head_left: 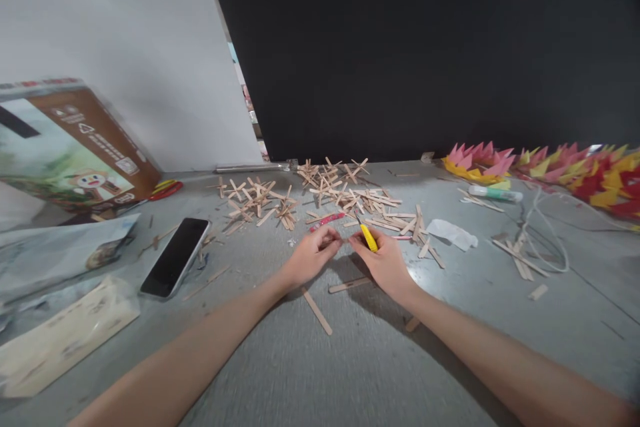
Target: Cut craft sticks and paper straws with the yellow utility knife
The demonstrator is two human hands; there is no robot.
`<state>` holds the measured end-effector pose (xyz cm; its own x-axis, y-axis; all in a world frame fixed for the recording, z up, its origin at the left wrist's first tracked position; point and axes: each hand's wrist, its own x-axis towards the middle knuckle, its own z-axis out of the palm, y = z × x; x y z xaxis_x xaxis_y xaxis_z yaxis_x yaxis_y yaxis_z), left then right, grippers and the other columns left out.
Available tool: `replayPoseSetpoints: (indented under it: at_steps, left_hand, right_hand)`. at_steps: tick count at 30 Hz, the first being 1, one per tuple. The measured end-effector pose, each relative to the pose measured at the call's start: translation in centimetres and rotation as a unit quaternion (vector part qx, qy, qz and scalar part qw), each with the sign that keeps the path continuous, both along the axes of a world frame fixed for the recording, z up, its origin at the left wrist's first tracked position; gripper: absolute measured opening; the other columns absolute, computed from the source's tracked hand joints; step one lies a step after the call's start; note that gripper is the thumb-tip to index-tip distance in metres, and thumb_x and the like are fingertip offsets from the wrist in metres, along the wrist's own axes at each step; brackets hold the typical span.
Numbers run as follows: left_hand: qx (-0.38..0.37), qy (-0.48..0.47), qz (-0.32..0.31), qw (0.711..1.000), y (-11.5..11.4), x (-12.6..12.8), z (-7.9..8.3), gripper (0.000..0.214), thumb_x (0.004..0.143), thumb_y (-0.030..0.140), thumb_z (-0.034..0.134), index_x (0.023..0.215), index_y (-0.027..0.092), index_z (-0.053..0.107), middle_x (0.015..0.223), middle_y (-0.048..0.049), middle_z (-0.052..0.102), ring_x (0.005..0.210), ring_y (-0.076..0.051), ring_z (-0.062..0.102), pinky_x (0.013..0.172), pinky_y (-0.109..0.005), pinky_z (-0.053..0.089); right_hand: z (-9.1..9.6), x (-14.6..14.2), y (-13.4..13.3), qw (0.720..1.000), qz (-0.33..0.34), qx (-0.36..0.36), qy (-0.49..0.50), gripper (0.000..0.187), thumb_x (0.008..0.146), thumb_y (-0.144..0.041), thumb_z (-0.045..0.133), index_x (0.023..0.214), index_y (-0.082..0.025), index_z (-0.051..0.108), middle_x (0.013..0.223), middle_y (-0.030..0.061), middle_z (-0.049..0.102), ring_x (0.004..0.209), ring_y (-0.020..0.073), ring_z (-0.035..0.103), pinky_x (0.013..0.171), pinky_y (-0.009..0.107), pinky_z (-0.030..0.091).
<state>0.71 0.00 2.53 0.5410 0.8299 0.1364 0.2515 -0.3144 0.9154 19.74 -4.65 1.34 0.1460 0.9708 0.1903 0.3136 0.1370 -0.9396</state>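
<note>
Currently, in head view, a yellow cutter (369,238) is being gripped by the right hand (384,259) over the desk (280,373); the left hand (313,255) is being held just beside, fingers curled, grasp unclear. Wooden sticks (370,203) are being seen heaped beyond.

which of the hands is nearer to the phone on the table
Left. The left hand is to the right of the phone, apart from it; the right hand, holding a yellow-handled tool, is farther right, beyond the left hand.
</note>
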Motion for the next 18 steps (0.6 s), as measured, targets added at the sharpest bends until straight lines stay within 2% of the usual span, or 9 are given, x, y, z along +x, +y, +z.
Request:
replayPoseSetpoints:
  at_steps: [4,11,18]
  left_hand:
    - [0.0,0.014,-0.007,1.0,-0.1,0.0,-0.1,0.015,0.1,0.036,0.053,0.096,0.021,0.052,0.073,0.0046,0.054,0.064,-0.012,0.048,0.062,-0.025,0.038]
    - [-0.12,-0.139,0.001,0.983,1.2,-0.2,-2.1,0.024,0.102,0.046,0.052,0.097,0.025,0.042,0.061,0.0113,0.04,0.043,-0.008,0.035,0.043,-0.02,0.025]
    - [-0.145,-0.144,-0.017,0.979,0.7,0.0,-1.5,0.027,0.102,0.049,0.051,0.094,0.026,0.04,0.059,0.0114,0.039,0.044,-0.008,0.034,0.044,-0.019,0.027]
  right_hand:
    - [0.0,0.0,-0.1,1.0,0.002,0.001,0.0,0.029,0.089,-0.048,0.067,0.082,-0.02,0.066,0.073,-0.0008,0.062,0.069,0.0169,0.051,0.065,0.028,0.039]
    - [0.1,0.2,-0.1,0.999,-0.027,0.016,0.017,0.03,0.089,-0.048,0.066,0.081,-0.019,0.065,0.07,-0.0011,0.058,0.066,0.0168,0.049,0.064,0.029,0.04]
    - [0.0,0.2,0.0,1.0,-0.019,0.017,0.015,0.028,0.089,-0.047,0.065,0.086,-0.02,0.064,0.073,-0.0005,0.06,0.067,0.0176,0.05,0.065,0.029,0.04]
